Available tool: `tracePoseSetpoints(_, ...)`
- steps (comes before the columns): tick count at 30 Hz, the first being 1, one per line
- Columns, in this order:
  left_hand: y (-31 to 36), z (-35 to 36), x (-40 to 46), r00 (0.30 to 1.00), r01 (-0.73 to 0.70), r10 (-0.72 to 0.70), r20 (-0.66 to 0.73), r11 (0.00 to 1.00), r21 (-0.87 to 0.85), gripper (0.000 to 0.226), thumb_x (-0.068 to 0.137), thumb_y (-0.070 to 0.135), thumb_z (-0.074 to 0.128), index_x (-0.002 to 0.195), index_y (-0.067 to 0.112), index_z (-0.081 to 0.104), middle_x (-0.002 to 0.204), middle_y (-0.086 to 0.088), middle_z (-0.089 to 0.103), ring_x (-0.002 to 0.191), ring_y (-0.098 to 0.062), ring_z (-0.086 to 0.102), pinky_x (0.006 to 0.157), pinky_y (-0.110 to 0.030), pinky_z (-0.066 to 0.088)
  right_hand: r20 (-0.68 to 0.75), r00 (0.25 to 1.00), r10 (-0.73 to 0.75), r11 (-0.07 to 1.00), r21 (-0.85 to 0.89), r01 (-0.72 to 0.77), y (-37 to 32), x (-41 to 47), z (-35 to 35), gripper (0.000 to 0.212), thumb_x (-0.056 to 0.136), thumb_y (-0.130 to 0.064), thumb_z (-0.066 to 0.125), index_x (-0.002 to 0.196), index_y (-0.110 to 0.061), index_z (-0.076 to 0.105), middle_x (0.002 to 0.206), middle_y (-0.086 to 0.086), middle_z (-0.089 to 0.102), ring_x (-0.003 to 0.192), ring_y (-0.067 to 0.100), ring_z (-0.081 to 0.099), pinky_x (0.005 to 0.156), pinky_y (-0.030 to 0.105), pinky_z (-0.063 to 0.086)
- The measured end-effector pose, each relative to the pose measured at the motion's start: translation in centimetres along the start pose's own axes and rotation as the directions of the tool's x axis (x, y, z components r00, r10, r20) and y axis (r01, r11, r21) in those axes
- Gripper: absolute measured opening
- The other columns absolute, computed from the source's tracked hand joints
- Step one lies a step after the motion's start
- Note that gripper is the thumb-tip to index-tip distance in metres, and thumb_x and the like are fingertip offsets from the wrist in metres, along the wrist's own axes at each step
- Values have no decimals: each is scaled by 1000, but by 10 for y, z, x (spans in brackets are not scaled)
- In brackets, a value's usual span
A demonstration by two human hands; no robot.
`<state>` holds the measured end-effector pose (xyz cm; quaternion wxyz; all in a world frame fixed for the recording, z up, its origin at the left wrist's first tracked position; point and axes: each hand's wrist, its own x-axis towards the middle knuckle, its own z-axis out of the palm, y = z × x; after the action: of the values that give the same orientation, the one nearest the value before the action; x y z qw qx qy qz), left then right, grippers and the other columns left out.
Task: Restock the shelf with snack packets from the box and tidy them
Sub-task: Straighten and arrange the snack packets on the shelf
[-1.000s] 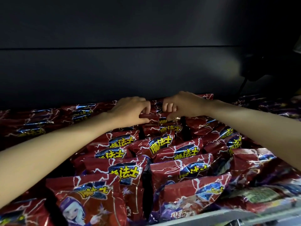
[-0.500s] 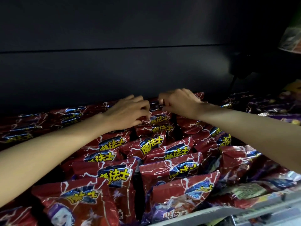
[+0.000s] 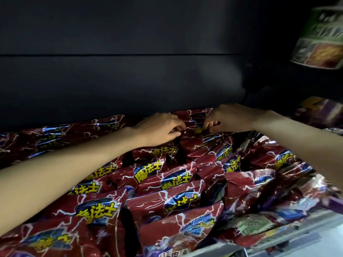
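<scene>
Red snack packets (image 3: pixel 163 182) with yellow lettering fill the shelf (image 3: pixel 297 238) in overlapping rows that run from the front edge back to the dark rear wall (image 3: pixel 130 80). Both hands reach over these rows to the rearmost packets near the middle, and the back packet (image 3: pixel 196 125) lies directly between and beneath them.

The left hand (image 3: pixel 159 129) lies palm down on the back rows, its fingers curled and its fingertips meeting the left edge of that packet; it seems to pinch the wrapper there, though the fingertips are in shadow and the hold is hard to confirm. The right hand (image 3: pixel 228 118) comes in from the other side, knuckles up, with fingers bent under and thumb tucked, pinching the packet's right edge beside its yellow lettering. The two hands are close together but apart, with the packet's dark label showing in the gap.

Both forearms cover parts of the rows below them. The packets at far left sink into darkness. At the right, purple packets (image 3: pixel 323 110) and a pale green bag (image 3: pixel 319 36) higher up are blurred and cut off by the frame.
</scene>
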<state>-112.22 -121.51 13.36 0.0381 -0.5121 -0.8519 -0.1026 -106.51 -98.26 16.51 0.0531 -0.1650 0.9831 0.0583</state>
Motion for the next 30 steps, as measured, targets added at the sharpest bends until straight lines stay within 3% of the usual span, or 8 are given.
tracePoseSetpoints(3,11,7,17,997,3,-2,75,1000,-19,34,96,31,53,127,19,58,124,2,62,101,-10,60,81,-15,35,99,995,14,999,-31,-11,3,2,-2,27,92,-31,60,116,-22,65,108,-7,67,95,9,61,78,26,46)
tracePoseSetpoints(6,14,10,26,991,14,-8,137,999,-44,31,94,30,57,121,16,63,115,1,67,90,-5,61,71,-4,35,110,994,13,1000,-22,-11,4,4,1,18,90,-29,63,104,-19,68,87,-11,61,77,4,53,65,22,36)
tracePoseSetpoints(8,11,10,26,992,60,-49,117,994,-87,27,89,27,63,113,15,67,103,4,68,74,2,53,62,-2,33,81,997,9,999,34,-12,5,3,3,11,89,-27,64,96,-19,67,83,-12,60,74,4,53,61,21,35)
tracePoseSetpoints(12,4,9,24,986,167,-166,20,983,-77,18,81,29,72,97,21,70,93,5,67,84,-12,61,71,-23,44,-103,994,35,999,-12,-37,2,6,9,15,93,-30,58,99,-17,62,98,-2,65,88,17,60,71,27,40)
tracePoseSetpoints(15,1,8,23,977,204,-200,-71,977,63,23,79,36,74,97,24,68,92,10,62,82,-8,53,70,-25,40,-266,962,52,991,-107,-83,-6,11,22,20,96,-29,52,109,-14,57,112,5,60,102,27,59,80,34,44)
tracePoseSetpoints(20,0,4,16,993,94,-90,-69,994,55,26,79,37,73,101,28,61,93,15,51,83,-7,54,67,-23,36,-230,973,14,1000,23,-9,2,6,22,29,92,-44,55,105,-18,57,105,-2,58,95,21,59,75,30,41)
tracePoseSetpoints(26,-19,-13,-24,996,67,-61,-63,993,94,16,83,27,71,94,25,61,88,17,54,65,10,44,60,-9,30,-208,975,-75,968,-252,21,-6,8,18,40,86,-47,62,116,-22,52,114,-4,60,99,20,60,69,26,35)
tracePoseSetpoints(30,-20,-8,-35,994,72,-88,60,971,228,25,87,36,64,109,25,63,109,12,62,77,1,47,71,-18,39,-148,978,-147,897,-436,69,-19,17,10,49,86,-48,62,127,-24,49,112,-3,65,103,21,59,88,30,38)
